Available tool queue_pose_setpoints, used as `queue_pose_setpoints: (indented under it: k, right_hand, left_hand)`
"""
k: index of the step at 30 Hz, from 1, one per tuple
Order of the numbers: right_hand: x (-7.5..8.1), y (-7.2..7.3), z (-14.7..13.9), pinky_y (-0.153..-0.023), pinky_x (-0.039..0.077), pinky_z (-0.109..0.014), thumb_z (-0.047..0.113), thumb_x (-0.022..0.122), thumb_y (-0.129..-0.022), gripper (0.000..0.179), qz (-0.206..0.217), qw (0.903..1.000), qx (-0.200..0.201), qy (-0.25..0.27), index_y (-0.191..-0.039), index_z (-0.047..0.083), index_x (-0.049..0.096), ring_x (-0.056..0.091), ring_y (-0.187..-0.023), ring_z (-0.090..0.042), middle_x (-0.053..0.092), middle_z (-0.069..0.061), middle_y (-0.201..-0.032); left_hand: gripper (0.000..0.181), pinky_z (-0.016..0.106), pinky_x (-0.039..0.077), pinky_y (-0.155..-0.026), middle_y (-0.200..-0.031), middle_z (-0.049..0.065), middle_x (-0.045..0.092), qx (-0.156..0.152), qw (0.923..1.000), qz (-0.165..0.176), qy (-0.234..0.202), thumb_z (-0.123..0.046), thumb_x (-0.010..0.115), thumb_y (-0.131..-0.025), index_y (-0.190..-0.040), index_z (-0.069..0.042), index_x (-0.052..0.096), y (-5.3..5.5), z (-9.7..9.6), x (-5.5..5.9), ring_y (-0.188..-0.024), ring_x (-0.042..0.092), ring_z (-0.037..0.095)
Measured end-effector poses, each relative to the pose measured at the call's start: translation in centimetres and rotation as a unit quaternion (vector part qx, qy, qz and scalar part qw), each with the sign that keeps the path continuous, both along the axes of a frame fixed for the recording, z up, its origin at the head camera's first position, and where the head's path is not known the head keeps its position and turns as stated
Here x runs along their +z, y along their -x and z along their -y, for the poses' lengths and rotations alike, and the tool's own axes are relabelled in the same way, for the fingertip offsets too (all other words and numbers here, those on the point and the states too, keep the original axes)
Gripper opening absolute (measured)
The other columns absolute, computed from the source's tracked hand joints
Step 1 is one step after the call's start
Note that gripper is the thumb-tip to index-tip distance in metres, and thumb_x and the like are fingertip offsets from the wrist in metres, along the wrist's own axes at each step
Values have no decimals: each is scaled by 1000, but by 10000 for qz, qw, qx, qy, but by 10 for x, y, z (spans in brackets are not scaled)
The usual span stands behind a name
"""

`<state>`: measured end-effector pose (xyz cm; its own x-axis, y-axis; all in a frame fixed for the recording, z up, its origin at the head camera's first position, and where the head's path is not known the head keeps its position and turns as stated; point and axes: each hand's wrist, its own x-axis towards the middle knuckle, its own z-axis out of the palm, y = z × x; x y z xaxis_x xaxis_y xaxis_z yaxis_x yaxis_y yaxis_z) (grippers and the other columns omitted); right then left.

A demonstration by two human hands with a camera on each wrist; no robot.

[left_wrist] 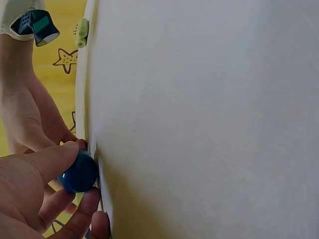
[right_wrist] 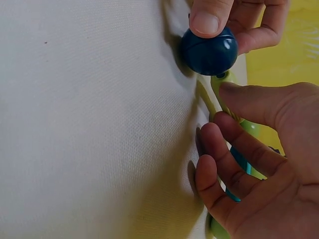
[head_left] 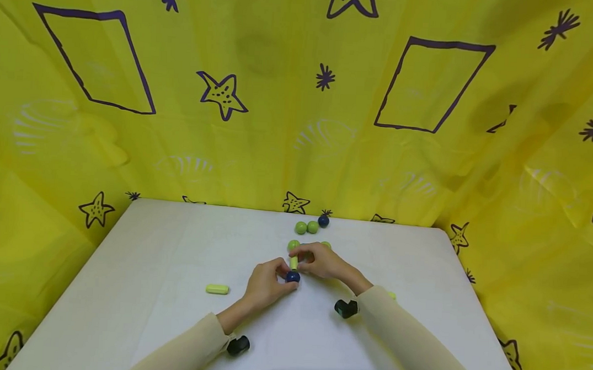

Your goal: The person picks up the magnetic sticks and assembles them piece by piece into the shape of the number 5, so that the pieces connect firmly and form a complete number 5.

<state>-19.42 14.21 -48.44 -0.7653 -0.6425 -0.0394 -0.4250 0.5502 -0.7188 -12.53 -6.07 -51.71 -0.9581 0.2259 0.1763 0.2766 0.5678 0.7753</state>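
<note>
My left hand (head_left: 267, 283) pinches a dark blue ball (head_left: 293, 277) between thumb and fingers, close over the white table. With thumb and forefinger, my right hand (head_left: 319, 260) pinches a short yellow-green rod (head_left: 293, 262). The rod's near end is right at the blue ball in the right wrist view, where a small dark hole shows in that end. At its far end is a light green ball (head_left: 293, 244). Another green ball (head_left: 326, 245) peeks out behind the right hand. A teal piece (right_wrist: 240, 159) shows partly between the right fingers.
Two green balls (head_left: 307, 227) and a dark blue ball (head_left: 323, 221) lie near the table's back edge. A yellow-green rod (head_left: 217, 289) lies left of the left hand. The right sleeve (head_left: 404, 327) partly hides another rod (head_left: 392, 294). A yellow patterned curtain (head_left: 278, 151) surrounds the table (head_left: 174, 246).
</note>
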Motion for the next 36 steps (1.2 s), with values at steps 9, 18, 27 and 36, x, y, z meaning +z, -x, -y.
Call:
queue_pose_setpoints:
  k: [9,18,27,36]
  right_hand:
    - [-2,0,0,-77,48,-27,6,73,-94,31,11,10000,28,-27,-125,9,71,56,-84,-12,67,2,-97]
    - [-1,0,-2,-77,49,-28,6,73,-95,32,44,9999,78,-110,-126,10,70,57,-84,-12,67,2,-100]
    - [22,-4,-19,-79,51,-31,4,70,-95,37,9,9991,207,-364,-132,10,67,62,-85,-15,70,-9,-112]
    - [38,-13,-50,-84,54,-37,2,69,-97,39,-78,9984,379,-417,-135,3,63,65,-95,-26,69,-17,-116]
  left_hand:
    - [27,23,36,-51,-86,2,75,53,10000,-36,11,-21,89,-80,-92,-12,66,1,-2,0,-56,47,4]
    - [28,23,39,-54,-87,2,74,-50,10000,-9,77,-21,89,-81,-95,-11,66,0,-1,3,-60,49,5]
    - [28,25,40,-56,-88,2,74,-79,9997,183,121,-23,88,-81,-96,-12,67,3,1,4,-62,51,6]
    - [28,26,41,-58,-89,2,75,-112,9992,360,160,-24,89,-81,-96,-13,67,4,1,6,-66,53,8]
